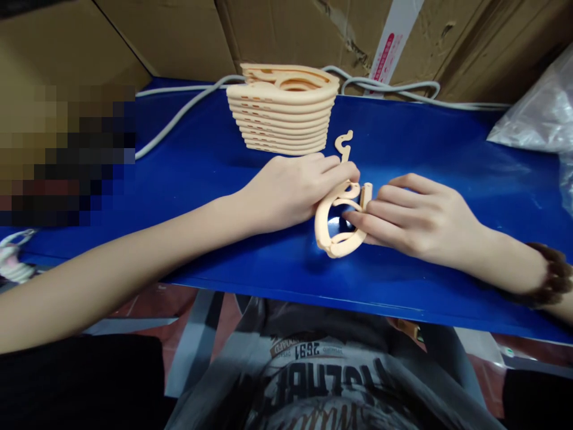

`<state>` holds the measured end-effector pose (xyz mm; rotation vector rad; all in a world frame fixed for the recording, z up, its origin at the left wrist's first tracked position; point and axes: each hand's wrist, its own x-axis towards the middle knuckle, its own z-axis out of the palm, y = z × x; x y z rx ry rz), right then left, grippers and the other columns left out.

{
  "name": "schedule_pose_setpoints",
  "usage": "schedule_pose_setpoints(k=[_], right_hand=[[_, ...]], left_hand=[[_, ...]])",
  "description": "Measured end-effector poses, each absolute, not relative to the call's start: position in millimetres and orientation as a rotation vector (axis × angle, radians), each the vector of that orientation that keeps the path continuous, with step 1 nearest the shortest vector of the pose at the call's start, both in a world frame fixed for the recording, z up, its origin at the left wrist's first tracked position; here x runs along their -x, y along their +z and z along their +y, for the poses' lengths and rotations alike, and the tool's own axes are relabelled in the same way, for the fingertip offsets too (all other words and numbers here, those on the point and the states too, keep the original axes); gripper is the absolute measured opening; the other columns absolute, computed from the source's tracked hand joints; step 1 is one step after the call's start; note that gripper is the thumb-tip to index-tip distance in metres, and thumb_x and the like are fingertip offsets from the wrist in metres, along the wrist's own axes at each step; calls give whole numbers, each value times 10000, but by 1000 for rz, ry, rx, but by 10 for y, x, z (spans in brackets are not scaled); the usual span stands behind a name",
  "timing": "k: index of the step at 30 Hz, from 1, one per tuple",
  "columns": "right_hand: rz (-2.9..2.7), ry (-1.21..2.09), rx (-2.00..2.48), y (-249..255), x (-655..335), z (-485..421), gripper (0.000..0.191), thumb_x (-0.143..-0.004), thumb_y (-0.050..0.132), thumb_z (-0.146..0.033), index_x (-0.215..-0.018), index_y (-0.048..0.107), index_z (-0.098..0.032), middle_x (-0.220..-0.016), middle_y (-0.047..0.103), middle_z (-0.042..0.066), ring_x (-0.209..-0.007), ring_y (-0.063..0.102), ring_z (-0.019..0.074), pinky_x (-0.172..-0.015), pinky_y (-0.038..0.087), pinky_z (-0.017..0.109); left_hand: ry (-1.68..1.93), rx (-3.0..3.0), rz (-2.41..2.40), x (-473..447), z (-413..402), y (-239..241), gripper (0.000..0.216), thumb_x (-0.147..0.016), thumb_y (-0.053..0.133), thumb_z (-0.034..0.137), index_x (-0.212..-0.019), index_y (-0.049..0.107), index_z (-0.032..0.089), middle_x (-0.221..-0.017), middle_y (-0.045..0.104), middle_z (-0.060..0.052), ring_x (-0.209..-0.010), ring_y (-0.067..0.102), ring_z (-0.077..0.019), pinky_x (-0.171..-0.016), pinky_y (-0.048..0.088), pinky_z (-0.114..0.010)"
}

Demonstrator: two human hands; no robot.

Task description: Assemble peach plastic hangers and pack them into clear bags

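Note:
A cream plastic folding clothes hanger [323, 226] is held between both hands, just above the blue table. Its two arms are bent round toward each other into a loop, and its hook sticks up at the far side. My left hand [293, 190] is closed on the hook side of the hanger, its fingertips partly hidden. My right hand [418, 218] grips the right arm of the loop, with a finger reaching into the opening. Behind my left hand stands a neat stack of folded hangers [283, 110] in the same cream colour.
The blue tabletop [192, 263] runs across the view. White cables [179, 116] lie along its back, against cardboard boxes [286, 36]. A clear plastic bag [537, 113] rests at the back right. A white cord bundle [18, 263] is at the left edge. A blurred patch covers the upper left.

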<state>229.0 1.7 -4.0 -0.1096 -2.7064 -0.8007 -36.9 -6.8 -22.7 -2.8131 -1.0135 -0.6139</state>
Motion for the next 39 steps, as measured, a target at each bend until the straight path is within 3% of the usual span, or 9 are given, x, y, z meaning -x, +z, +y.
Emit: schedule_pose_setpoints(k=[5, 11, 14, 17, 23, 26, 28, 32, 39], right_hand=[[-2734, -725, 145, -45, -2283, 23, 260, -1184, 493, -271, -1058, 708, -199, -860, 731, 13, -858, 650, 180, -839, 463, 336], [-2731, -665, 143, -73, -2225, 10, 124, -1126, 585, -154, -1104, 706, -165, -846, 717, 19, -835, 638, 173, -806, 404, 339], [-2741, -654, 139, -81, -2207, -8, 126, -1119, 581, -124, -1134, 697, -171, -879, 737, 14, -842, 649, 170, -789, 407, 339], [-2719, -590, 146, -73, -2218, -7, 115, -1144, 565, -180, -1178, 675, -185, -895, 760, 0, -824, 656, 163, -778, 455, 329], [-2575, -335, 379, 25, -2398, 336, 96, -1091, 645, -211, -1171, 691, -242, -859, 763, 24, -680, 617, 181, -650, 456, 361], [-2577, -210, 494, 57, -2453, 626, 137, -1068, 663, -214, -1177, 742, -241, -995, 809, 81, -803, 702, 223, -707, 518, 384], [-2647, -82, 507, 46, -2424, 777, 191, -1083, 638, -250, -1219, 772, -246, -1131, 819, 110, -973, 754, 259, -820, 576, 408], [-2762, 105, 501, -39, -2277, 901, 322, -1135, 534, -322, -1291, 795, -214, -1349, 805, 126, -1220, 752, 301, -1021, 572, 463], [-2764, 139, 590, -83, -2293, 853, 326, -1145, 523, -314, -1311, 790, -228, -1326, 824, 81, -1214, 763, 257, -1008, 582, 389]], left_hand=[[-1082, 3235, -1063, 410, 11, -192, 417, -1035, 433, 97, -1307, 717, 236, -1309, 809, -29, -1174, 763, -196, -1021, 586, -332], [-1481, 3387, -1350, 368, 33, -172, 253, -1089, 590, 417, -1083, 747, 219, -1080, 815, -19, -999, 770, -194, -914, 637, -344], [-1620, 3484, -1410, 357, 72, -222, 217, -915, 802, 318, -1063, 704, 192, -1113, 798, -36, -1039, 773, -188, -898, 651, -310], [-1675, 3505, -1379, 354, 102, -281, 259, -842, 814, 238, -1059, 680, 189, -1172, 779, -61, -1131, 759, -202, -899, 655, -302], [-1524, 3413, -1300, 321, 57, -317, 213, -949, 757, 242, -1138, 666, 209, -1141, 792, -48, -1045, 773, -191, -912, 616, -317], [-1159, 3282, -1251, 300, -6, -285, 245, -1044, 727, 237, -1279, 663, 214, -1155, 815, -32, -951, 777, -180, -813, 562, -296], [-907, 3149, -1142, 294, -49, -261, 271, -1083, 716, 240, -1347, 663, 206, -1206, 820, -42, -1037, 786, -198, -788, 532, -293], [-617, 2825, -938, 304, -101, -251, 179, -1126, 687, 314, -1249, 724, 191, -1160, 826, -44, -1126, 770, -200, -722, 495, -302], [-701, 2528, -758, 305, -106, -274, 385, -1229, 430, 281, -1143, 792, 180, -1022, 852, -10, -855, 754, -126, -635, 469, -299]])
